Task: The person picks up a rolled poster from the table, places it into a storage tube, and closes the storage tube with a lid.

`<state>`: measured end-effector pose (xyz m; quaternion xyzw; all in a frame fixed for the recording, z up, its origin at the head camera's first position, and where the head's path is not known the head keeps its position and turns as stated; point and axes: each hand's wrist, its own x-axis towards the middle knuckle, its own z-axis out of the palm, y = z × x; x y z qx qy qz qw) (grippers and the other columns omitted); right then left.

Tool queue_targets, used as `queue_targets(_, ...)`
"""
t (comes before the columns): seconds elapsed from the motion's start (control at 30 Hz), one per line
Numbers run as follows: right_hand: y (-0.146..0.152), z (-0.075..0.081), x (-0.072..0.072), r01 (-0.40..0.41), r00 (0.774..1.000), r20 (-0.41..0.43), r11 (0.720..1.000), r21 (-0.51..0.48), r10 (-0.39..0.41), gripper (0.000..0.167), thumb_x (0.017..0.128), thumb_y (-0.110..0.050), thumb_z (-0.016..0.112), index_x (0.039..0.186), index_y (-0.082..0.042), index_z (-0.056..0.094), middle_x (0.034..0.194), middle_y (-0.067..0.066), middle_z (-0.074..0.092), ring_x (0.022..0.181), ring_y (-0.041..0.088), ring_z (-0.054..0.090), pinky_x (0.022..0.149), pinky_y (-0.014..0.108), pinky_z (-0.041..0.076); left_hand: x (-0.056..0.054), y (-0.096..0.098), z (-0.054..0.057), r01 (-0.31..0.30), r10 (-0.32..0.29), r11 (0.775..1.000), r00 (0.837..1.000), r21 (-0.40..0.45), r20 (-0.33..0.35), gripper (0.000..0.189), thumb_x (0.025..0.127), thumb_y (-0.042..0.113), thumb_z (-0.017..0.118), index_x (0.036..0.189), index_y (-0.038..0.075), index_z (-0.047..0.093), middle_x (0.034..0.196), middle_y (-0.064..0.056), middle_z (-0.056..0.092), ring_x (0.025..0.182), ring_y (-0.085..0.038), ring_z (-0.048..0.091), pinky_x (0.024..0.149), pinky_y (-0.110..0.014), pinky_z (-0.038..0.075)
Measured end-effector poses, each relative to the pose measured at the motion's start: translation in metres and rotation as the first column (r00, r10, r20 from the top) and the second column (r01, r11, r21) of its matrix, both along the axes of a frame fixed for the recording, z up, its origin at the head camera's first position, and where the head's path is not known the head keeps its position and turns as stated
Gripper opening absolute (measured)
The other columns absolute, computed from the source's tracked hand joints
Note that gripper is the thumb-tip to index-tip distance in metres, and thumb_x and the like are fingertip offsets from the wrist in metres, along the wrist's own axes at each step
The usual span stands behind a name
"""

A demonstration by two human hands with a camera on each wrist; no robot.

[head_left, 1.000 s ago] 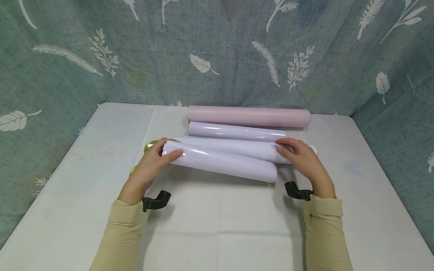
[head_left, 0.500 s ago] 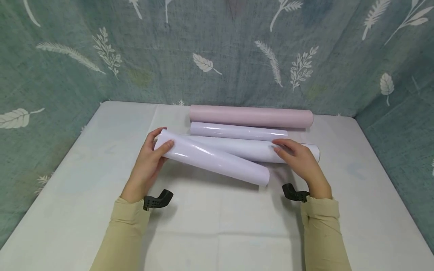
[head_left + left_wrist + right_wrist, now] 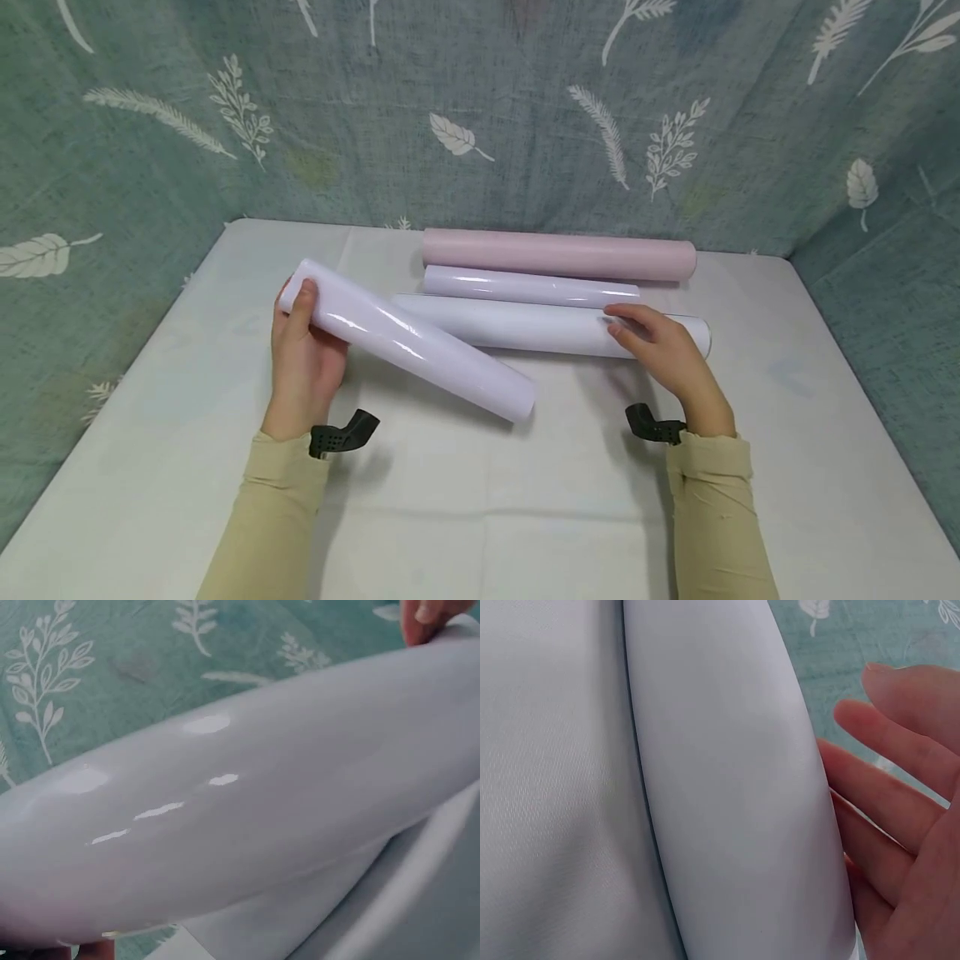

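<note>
In the head view, my left hand (image 3: 303, 362) grips the left end of a glossy pale-lilac roll (image 3: 412, 342), with the thumb over its top. The roll slants down to the right, its left end raised. This glossy surface fills much of the left wrist view (image 3: 247, 795). My right hand (image 3: 675, 354) is at the right part of a longer white roll (image 3: 517, 327) lying crosswise on the table. In the right wrist view its relaxed fingers (image 3: 877, 787) lie along the side of the white roll (image 3: 735, 787), the thumb held away from it.
Behind the white roll lie a thinner glossy lilac roll (image 3: 528, 286) and a pink roll (image 3: 558, 254), roughly parallel. All are on a white-covered table (image 3: 480, 533). A green leaf-patterned cloth (image 3: 360, 125) hangs behind and at both sides.
My left hand has drawn the glossy roll leftward and raised its left end, steepening its slant and uncovering more of the white roll. Gold round shapes beside the left hand no longer show. My right hand barely moves.
</note>
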<state>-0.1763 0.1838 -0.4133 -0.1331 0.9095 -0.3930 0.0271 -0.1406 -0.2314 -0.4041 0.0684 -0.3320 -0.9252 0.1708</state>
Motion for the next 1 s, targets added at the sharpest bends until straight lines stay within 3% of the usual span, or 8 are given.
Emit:
queue_targets(0.23,-0.002,-0.001,-0.001,-0.012,1.000,0.008,1.000,0.013,0.012,0.043,0.084,-0.046,0.055,0.121,-0.025,0.053,0.129,-0.002,0.047,0.124,0.020,0.035,0.099,0.045,0.026,-0.001,-0.005,-0.004,0.019,-0.019,0.984,1.000,0.177,-0.004,0.047,0.084,0.019,0.062,0.127,0.017,0.041,0.122,-0.002,0.040,0.113,-0.018,0.037,0.095,-0.034,0.031)
queue_targets(0.43,-0.013,-0.004,-0.005,-0.077,0.984,-0.151,0.987,0.142,0.099,0.049,0.082,-0.033,0.064,0.125,-0.016,0.050,0.128,0.007,0.045,0.120,0.029,0.036,0.096,0.048,0.025,0.002,-0.009,-0.006,0.022,-0.038,0.971,0.997,0.237,0.062,0.057,0.081,0.042,0.061,0.131,0.030,0.033,0.135,0.003,0.027,0.121,-0.016,0.028,0.099,-0.040,0.024)
queue_targets(0.63,-0.024,-0.009,-0.003,-0.011,0.973,-0.221,0.973,0.231,0.063,0.061,0.070,-0.031,0.076,0.125,-0.018,0.052,0.121,0.011,0.042,0.108,0.032,0.034,0.089,0.047,0.025,0.004,-0.013,-0.008,0.010,-0.042,0.956,0.994,0.295,0.104,0.061,0.079,0.051,0.058,0.131,0.035,0.029,0.136,0.002,0.020,0.123,-0.021,0.026,0.093,-0.052,0.030)
queue_targets(0.77,-0.029,-0.008,-0.001,-0.009,0.973,-0.221,0.965,0.263,0.069,0.058,0.069,-0.034,0.076,0.120,-0.019,0.055,0.118,0.011,0.044,0.107,0.034,0.032,0.087,0.050,0.024,0.004,-0.018,-0.007,0.002,-0.021,0.964,0.997,0.267,0.068,0.061,0.081,0.045,0.060,0.132,0.035,0.028,0.136,0.005,0.021,0.123,-0.017,0.024,0.095,-0.050,0.028)
queue_targets(1.0,-0.036,-0.008,-0.002,-0.062,0.980,-0.163,0.951,0.304,0.116,0.062,0.069,-0.031,0.076,0.122,-0.016,0.048,0.124,0.009,0.048,0.119,0.031,0.034,0.095,0.052,0.018,0.002,-0.026,-0.003,-0.036,0.023,0.965,0.998,0.261,0.051,0.057,0.084,0.018,0.063,0.129,0.025,0.029,0.128,0.003,0.030,0.118,-0.014,0.028,0.099,-0.041,0.020)
